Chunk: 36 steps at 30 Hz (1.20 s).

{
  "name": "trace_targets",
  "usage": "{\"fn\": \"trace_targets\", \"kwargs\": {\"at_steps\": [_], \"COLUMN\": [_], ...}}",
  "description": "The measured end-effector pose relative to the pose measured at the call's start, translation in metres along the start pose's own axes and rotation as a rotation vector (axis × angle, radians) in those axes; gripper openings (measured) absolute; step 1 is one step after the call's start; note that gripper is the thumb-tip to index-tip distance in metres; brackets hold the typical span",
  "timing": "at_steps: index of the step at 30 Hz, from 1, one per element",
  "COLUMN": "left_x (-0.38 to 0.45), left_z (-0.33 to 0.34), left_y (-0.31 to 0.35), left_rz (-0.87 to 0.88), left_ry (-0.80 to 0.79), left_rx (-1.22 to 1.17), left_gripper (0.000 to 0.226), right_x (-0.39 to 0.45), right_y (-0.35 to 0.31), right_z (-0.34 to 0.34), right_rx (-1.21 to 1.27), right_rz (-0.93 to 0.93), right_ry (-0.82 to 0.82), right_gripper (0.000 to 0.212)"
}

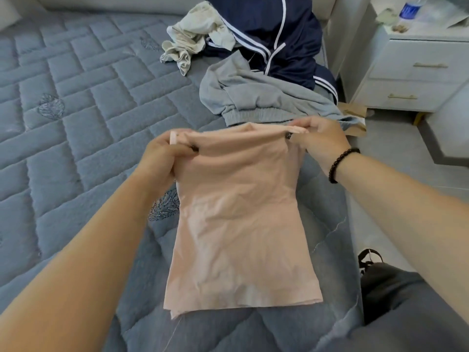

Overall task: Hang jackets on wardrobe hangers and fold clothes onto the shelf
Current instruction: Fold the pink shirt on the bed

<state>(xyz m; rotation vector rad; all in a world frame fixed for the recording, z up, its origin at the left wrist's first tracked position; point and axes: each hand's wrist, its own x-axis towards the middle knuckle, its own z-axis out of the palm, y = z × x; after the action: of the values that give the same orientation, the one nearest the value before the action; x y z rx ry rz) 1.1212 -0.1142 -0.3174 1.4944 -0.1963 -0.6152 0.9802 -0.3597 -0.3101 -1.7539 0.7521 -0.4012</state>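
Held taut over the bed [63, 102] by its top corners, pinched in the left hand [162, 158] and right hand [322, 141]: pink camisole [238, 219], apparently light, soft and limp, best gripped along hems.

**Home bedroom**

Bed with bare blue quilted mattress [76, 97], padded headboard behind. White nightstand [416, 69] with brass drawer pulls just beside it, water bottle [409, 7] on top. Loose clothes heaped on mattress: navy jacket [286, 39], grey sweatshirt [253, 97]. Pale tiled floor [396, 199].
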Motion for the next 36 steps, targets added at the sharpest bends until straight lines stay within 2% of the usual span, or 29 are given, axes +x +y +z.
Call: {"fn": "trace_targets", "kwargs": {"at_steps": [5, 9, 16, 18, 22, 25, 28, 30, 33, 34, 36], "left_x": [-0.076, -0.127, -0.179, -0.192, -0.207, -0.203, -0.188, -0.176, -0.159, -0.155, -0.154], "left_z": [-0.026, -0.036, -0.049, -0.048, -0.036, -0.018, 0.006, 0.025, 0.037, 0.035, 0.029], "left_y": [-0.023, -0.059, -0.118, -0.126, -0.132, -0.130, -0.128, -0.131, -0.145, -0.152, -0.167], "left_rz": [0.088, 0.083, 0.037, 0.058, 0.167, 0.353, 0.636, 0.710, 0.523, 0.449, 0.407], "left_ry": [-0.122, -0.159, -0.143, -0.081, 0.133, 0.183, 0.085, -0.054, -0.169, -0.170, -0.122], "left_rx": [0.209, 0.316, 0.596, 0.650, 0.728, 0.926, 1.037, 1.113, 1.370, 1.447, 1.522], "left_gripper": [0.042, 0.033, 0.055, 0.056, 0.040, 0.017, 0.032, 0.040, 0.064, 0.069, 0.070], "right_x": [-0.089, -0.159, -0.215, -0.220, -0.226, -0.227, -0.225, -0.223, -0.220, -0.220, -0.220], "right_y": [0.021, 0.053, 0.105, 0.110, 0.120, 0.131, 0.135, 0.135, 0.139, 0.140, 0.139], "right_z": [-0.024, -0.021, -0.012, -0.015, -0.021, -0.018, -0.012, -0.012, -0.020, -0.023, -0.025], "right_rx": [-0.106, -0.180, -0.486, -0.544, -0.602, -0.723, -0.770, -0.792, -0.910, -0.934, -0.938], "right_rz": [-0.117, -0.113, -0.055, -0.075, -0.196, -0.433, -0.596, -0.658, -0.716, -0.701, -0.665], "right_ry": [-0.151, -0.203, -0.318, -0.369, -0.413, -0.347, -0.289, -0.273, -0.284, -0.290, -0.313], "right_gripper": [0.030, 0.035, 0.034, 0.033, 0.033, 0.025, 0.014, 0.015, 0.029, 0.030, 0.029]}}
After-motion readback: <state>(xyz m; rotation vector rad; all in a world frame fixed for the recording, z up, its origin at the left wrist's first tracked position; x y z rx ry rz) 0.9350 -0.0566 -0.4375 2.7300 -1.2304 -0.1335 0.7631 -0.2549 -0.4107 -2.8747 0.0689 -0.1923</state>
